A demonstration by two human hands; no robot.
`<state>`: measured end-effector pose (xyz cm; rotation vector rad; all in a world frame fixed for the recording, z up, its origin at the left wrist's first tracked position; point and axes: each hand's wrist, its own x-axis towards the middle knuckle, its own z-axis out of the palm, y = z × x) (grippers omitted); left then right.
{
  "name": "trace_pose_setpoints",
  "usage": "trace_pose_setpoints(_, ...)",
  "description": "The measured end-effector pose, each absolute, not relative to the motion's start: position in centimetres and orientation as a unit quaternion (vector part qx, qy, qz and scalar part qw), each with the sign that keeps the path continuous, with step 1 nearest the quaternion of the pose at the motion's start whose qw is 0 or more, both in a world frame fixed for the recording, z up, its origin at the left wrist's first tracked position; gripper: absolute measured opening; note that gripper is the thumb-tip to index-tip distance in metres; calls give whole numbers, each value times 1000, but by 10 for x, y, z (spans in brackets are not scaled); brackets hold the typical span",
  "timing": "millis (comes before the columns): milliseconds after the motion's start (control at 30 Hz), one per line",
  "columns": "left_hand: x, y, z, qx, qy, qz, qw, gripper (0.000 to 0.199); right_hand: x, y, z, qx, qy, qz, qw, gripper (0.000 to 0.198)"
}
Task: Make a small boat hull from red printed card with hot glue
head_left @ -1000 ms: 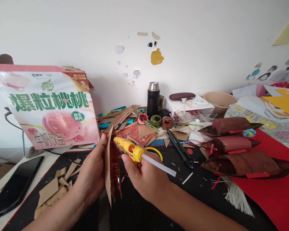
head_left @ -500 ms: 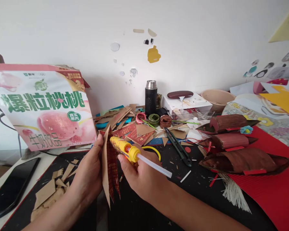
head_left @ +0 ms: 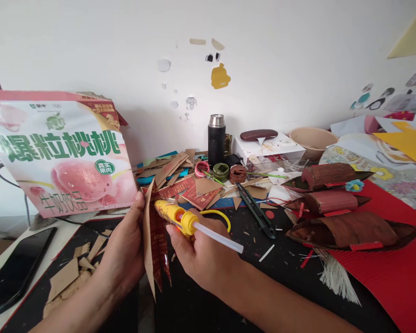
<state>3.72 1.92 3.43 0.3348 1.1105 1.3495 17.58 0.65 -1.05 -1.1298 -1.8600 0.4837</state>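
Upright in my left hand (head_left: 125, 245) is a folded cardboard piece (head_left: 149, 240), plain brown outside, with red printed faces and pointed ends. The fingers behind it are hidden. My right hand (head_left: 204, 254) is closed round a yellow hot glue gun (head_left: 173, 214), with a clear glue stick (head_left: 218, 237) sticking out of its back toward me. The gun's front end points at the inner side of the cardboard; its nozzle tip is hidden. Right of that hand lies a dark green utility knife (head_left: 254, 210).
Three brown boat models (head_left: 360, 231) rest at the right, partly on red corrugated card (head_left: 398, 277). Paint pots (head_left: 222, 172), cardboard scraps (head_left: 64, 277) and a black thermos (head_left: 217, 141) stand or lie about. A drink carton (head_left: 69, 152) and a phone (head_left: 19, 273) are at the left.
Both hands, with the cardboard piece and the glue gun, appear slightly further left. The whole view has shifted a little too. Both grips stay the same.
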Motion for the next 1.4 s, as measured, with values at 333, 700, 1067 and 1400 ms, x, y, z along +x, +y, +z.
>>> trace_pose_setpoints(333,36,17,33,148,497,580,629,43,178,8,-6,-463,-747,195,435,35)
trace_pose_setpoints(700,36,16,31,153,513,572,622,43,179,8,-4,-476,-754,160,424,37)
trace_pose_setpoints(1067,37,15,36,159,497,582,624,42,180,7,-4,-472,-770,149,402,36)
trace_pose_setpoints(1400,38,15,39,139,508,573,628,41,177,6,-7,-470,-773,148,400,35)
